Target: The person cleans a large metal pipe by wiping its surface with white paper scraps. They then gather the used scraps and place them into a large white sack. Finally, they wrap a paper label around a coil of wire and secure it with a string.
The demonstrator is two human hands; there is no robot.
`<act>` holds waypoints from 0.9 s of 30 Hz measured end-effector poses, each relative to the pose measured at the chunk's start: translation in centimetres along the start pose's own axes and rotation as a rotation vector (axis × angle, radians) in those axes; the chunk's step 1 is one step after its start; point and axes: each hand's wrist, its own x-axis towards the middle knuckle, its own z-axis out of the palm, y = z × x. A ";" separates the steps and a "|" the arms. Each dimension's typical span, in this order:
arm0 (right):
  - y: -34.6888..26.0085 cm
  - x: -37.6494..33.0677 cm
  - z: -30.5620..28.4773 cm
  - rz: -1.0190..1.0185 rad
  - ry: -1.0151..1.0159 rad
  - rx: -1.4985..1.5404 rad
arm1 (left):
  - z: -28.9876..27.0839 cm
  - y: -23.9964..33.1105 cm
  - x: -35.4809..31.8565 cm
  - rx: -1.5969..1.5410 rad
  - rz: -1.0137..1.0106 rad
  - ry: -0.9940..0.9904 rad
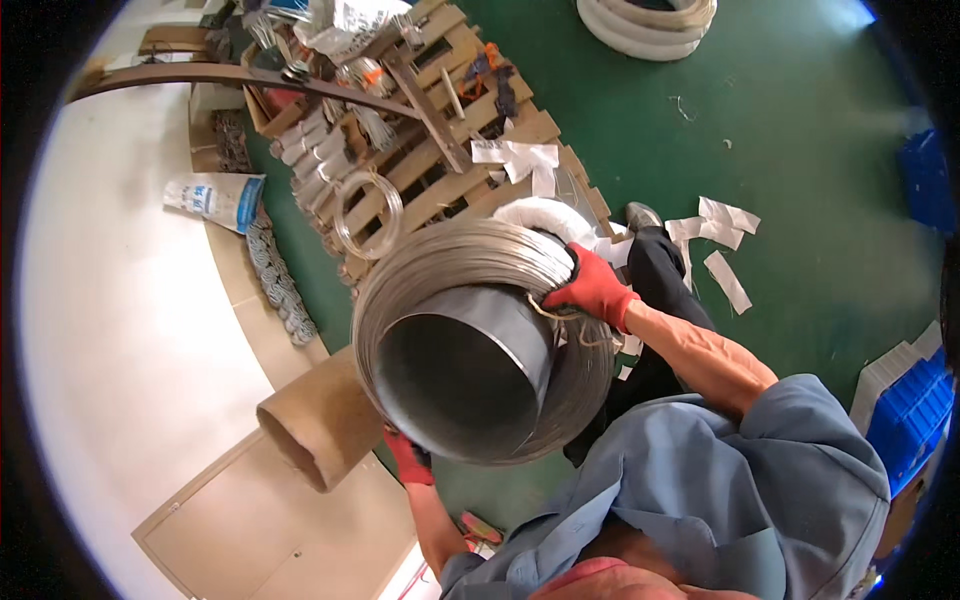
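Observation:
A large coil of silvery metal wire (455, 255) sits in front of me, around a wide grey cylinder (520, 325) whose dark hollow end faces up at me. My right hand (592, 285), in a red glove, is closed over the coil's upper right side, beside a pale tie strip (548, 311). At the lower left edge of the coil, my left hand (408, 455), also red-gloved, grips from below; its fingertips are partly hidden. Just behind the coil lies a white-wrapped ring (545, 215).
A wooden pallet (440, 190) holds bundled wire, a thin clear coil (345, 225) and other clutter under a brown metal bar (250, 75). A brown cardboard tube (320, 425) stands at left. White scraps (728, 280) litter the green floor; blue crates (915, 415) stand at right.

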 end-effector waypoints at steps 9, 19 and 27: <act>-11.6 -5.9 -3.8 -0.215 -0.116 -0.053 | 2.3 11.1 -12.7 0.013 0.076 0.263; -15.9 3.5 -14.1 -0.243 -0.354 -0.082 | 21.2 18.9 -21.0 -0.101 0.158 0.653; -12.6 7.5 -26.4 -0.156 -0.296 -0.179 | 30.2 16.0 -22.0 0.045 -0.072 0.552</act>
